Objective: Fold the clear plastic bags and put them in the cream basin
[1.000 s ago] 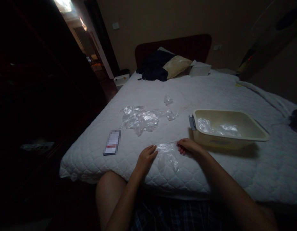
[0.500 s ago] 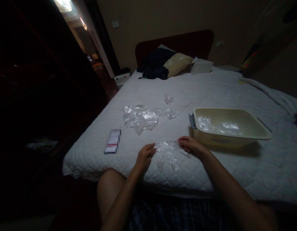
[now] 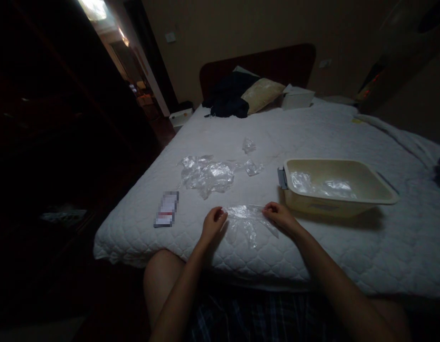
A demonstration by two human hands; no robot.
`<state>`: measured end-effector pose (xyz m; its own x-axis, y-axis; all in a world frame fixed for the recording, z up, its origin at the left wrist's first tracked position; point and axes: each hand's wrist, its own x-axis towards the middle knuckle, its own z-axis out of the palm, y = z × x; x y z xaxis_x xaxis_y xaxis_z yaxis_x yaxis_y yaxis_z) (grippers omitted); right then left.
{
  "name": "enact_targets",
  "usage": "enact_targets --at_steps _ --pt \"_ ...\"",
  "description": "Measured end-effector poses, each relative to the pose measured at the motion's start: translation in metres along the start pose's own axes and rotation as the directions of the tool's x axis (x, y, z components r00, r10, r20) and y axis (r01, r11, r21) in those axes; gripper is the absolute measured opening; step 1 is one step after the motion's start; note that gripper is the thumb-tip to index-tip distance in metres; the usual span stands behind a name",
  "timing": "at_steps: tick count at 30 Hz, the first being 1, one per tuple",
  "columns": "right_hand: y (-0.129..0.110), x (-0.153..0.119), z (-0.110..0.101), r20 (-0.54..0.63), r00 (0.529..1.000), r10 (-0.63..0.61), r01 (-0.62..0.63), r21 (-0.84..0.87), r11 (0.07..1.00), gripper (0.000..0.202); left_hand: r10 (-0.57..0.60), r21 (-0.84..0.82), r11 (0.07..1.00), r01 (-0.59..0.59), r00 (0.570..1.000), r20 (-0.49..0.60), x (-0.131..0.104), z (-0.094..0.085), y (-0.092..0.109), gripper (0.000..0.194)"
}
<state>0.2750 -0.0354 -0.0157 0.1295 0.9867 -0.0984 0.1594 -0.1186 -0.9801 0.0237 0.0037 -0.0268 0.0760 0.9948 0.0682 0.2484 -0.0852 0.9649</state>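
Note:
A clear plastic bag (image 3: 245,219) stretches between my two hands over the near edge of the bed. My left hand (image 3: 213,223) pinches its left top corner. At the opposite corner, the fingers of my right hand (image 3: 278,216) are closed on the same bag, and its lower part hangs loose in creases. Beyond my hands lies a spread of crumpled clear plastic bags (image 3: 209,175), with two smaller crumpled pieces (image 3: 253,167) to its right and behind. Flat clear bags (image 3: 337,188) rest inside a cream plastic bin (image 3: 348,209) to the right of my right hand.
A phone (image 3: 166,209), its screen blurred out, lies on the white quilted bed (image 3: 141,190) at the left. Dark clothing (image 3: 230,95), a beige pillow (image 3: 262,95) and a white box (image 3: 298,99) are by the headboard (image 3: 298,57). The bin has a grey handle clip (image 3: 282,178).
My hands have spread slightly apart, drawing the bag's top edge straighter and tauter. My left hand has shifted a little up and left. The bags on the bed and in the bin look the same.

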Motion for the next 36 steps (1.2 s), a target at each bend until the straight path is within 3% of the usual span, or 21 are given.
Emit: enact_targets --at_steps 4,8,11,15,20,23,29,32,36 --pt "0.000 -0.001 -0.003 0.033 0.999 -0.006 0.006 -0.008 1.000 0.028 -0.069 -0.006 0.998 0.070 0.991 0.114 0.015 0.004 0.002 0.040" --pt "-0.003 -0.001 -0.008 0.101 0.991 0.089 -0.093 0.032 0.995 0.037 -0.140 0.000 0.990 0.142 0.978 0.154 0.023 0.006 0.006 0.053" --pt "-0.004 0.000 -0.010 0.144 0.979 0.144 -0.147 0.015 0.989 0.040 -0.222 -0.138 0.958 0.252 0.954 0.201 0.023 0.006 0.012 0.052" --pt "0.000 0.006 -0.009 0.133 0.986 0.104 -0.092 -0.089 0.992 0.031 -0.284 -0.332 0.879 0.342 0.936 0.210 0.019 0.006 0.020 0.043" --pt "0.003 0.008 -0.005 0.107 0.994 -0.013 0.035 -0.208 0.977 0.020 -0.294 -0.230 0.918 0.323 0.944 0.151 0.022 0.015 0.027 0.052" --pt "0.000 0.002 -0.005 0.065 0.995 -0.073 0.085 -0.217 0.972 0.022 -0.236 -0.218 0.940 0.262 0.962 0.139 0.021 0.018 0.026 0.056" --pt "-0.005 -0.009 -0.006 0.116 0.992 0.039 -0.033 -0.050 0.998 0.041 -0.162 -0.203 0.952 0.231 0.938 0.306 0.012 0.004 0.015 0.033" --pt "-0.004 -0.010 -0.008 0.172 0.983 0.057 -0.052 -0.035 0.998 0.041 -0.129 -0.162 0.966 0.201 0.920 0.371 0.013 -0.004 0.014 0.029" --pt "-0.005 -0.009 -0.010 0.253 0.966 0.057 -0.054 -0.019 0.998 0.031 -0.118 -0.133 0.975 0.178 0.922 0.368 0.015 -0.009 0.017 0.028"
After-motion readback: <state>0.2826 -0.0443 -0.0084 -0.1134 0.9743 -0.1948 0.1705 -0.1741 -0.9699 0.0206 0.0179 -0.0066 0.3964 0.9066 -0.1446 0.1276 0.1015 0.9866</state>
